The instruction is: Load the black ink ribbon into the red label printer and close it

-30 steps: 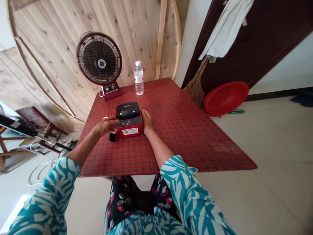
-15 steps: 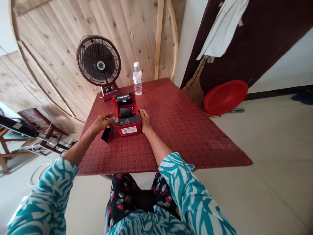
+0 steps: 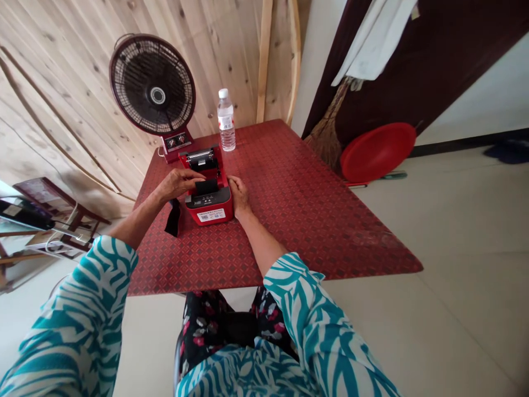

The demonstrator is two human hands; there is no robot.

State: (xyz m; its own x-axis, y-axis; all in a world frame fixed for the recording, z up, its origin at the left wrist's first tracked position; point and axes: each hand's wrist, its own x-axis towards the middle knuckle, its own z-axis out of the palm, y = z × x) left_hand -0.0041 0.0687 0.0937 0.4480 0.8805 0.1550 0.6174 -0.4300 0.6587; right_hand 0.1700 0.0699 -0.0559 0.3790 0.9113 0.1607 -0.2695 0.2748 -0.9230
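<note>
A red and dark grey label printer [image 3: 210, 212] stands on the table with its lid [image 3: 201, 160] raised. Inside its bay lies a black roll [image 3: 206, 186]. My left hand [image 3: 181, 183] reaches over the printer's left wall, its fingers closed together at the left end of that roll; the fingertips are partly hidden. Along the printer's right side my right hand [image 3: 238, 194] is pressed, fingers curled against the red casing. Below my left hand a black strip [image 3: 172, 219] lies beside the printer; whether it joins the roll cannot be seen.
A table fan [image 3: 154, 88] and a water bottle [image 3: 226, 124] stand behind the printer on the red patterned table [image 3: 314, 220]. Right of the table are a straw broom [image 3: 328, 132] and a red basin [image 3: 378, 151]. A wooden chair [image 3: 66, 207] is at left.
My left hand has moved from beside the printer's left wall over into its bay, onto the roll. My right hand stays at the right side. The whole view has shifted slightly.
</note>
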